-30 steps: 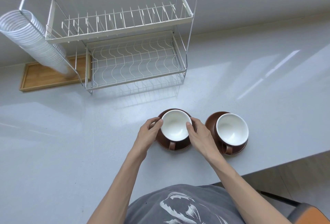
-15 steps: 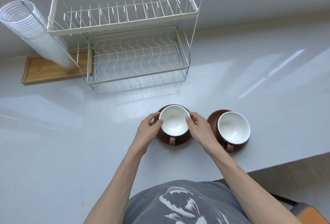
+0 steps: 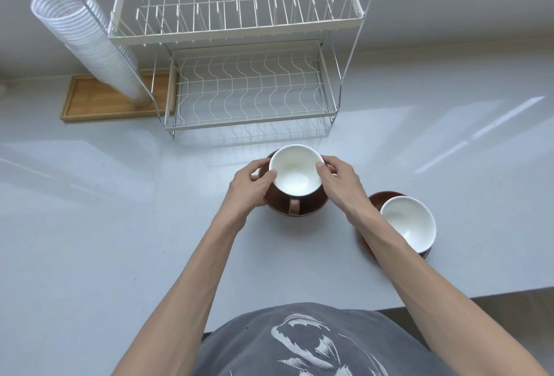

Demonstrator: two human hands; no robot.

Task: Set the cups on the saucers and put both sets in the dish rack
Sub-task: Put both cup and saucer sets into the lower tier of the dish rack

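A brown cup with a white inside [image 3: 295, 173] sits on a brown saucer [image 3: 314, 211], held above the counter just in front of the dish rack [image 3: 248, 118]. My left hand [image 3: 251, 187] grips the set on its left side and my right hand [image 3: 338, 178] on its right, thumbs at the cup's rim. The cup's handle points toward me. A second brown-and-white cup [image 3: 409, 223] rests on its saucer [image 3: 379, 199] at the right, partly hidden by my right forearm. The two-tier white wire rack holds nothing.
A tall stack of white disposable cups [image 3: 87, 40] leans at the rack's left, standing on a wooden tray [image 3: 99, 103]. The grey counter's front edge [image 3: 479, 293] runs close behind the second set. A wall stands behind the rack.
Both hands have lifted the left cup-and-saucer set and carried it away from me toward the rack's lower tier. The right set has stayed in place.
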